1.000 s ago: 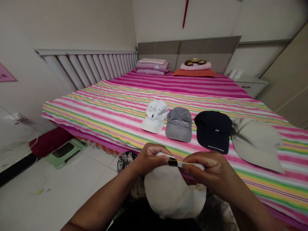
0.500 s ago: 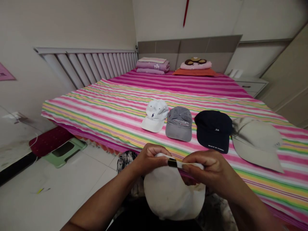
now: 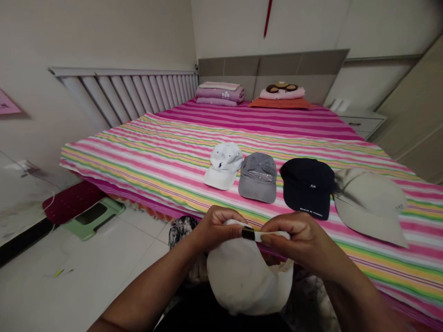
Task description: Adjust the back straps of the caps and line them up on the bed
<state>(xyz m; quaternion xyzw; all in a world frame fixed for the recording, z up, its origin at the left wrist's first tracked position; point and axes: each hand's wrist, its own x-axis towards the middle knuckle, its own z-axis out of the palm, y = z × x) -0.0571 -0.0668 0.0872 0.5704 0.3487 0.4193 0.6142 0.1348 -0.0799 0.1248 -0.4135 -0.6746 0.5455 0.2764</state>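
A white cap (image 3: 242, 276) hangs crown down between my hands, near the front edge of the bed. My left hand (image 3: 223, 229) pinches its back strap beside a dark metal buckle (image 3: 248, 233). On the buckle's other side, my right hand (image 3: 289, 235) grips the strap between thumb and fingers. Beyond my hands several caps lie in a row on the bed: a white cap with a small dark logo (image 3: 224, 165), a grey cap (image 3: 258, 177), a navy cap (image 3: 307, 186) and a beige cap (image 3: 372, 203).
A striped sheet (image 3: 145, 147) covers the bed. Folded purple bedding (image 3: 219, 95) and an orange pillow (image 3: 280, 104) lie by the headboard (image 3: 273, 69). A green stool (image 3: 93, 221) stands on the floor at left. A white nightstand (image 3: 362, 122) is at the far right.
My right hand has shifted very slightly left and up along the strap. The left hand's hold is about the same, and the caps on the bed have not moved.
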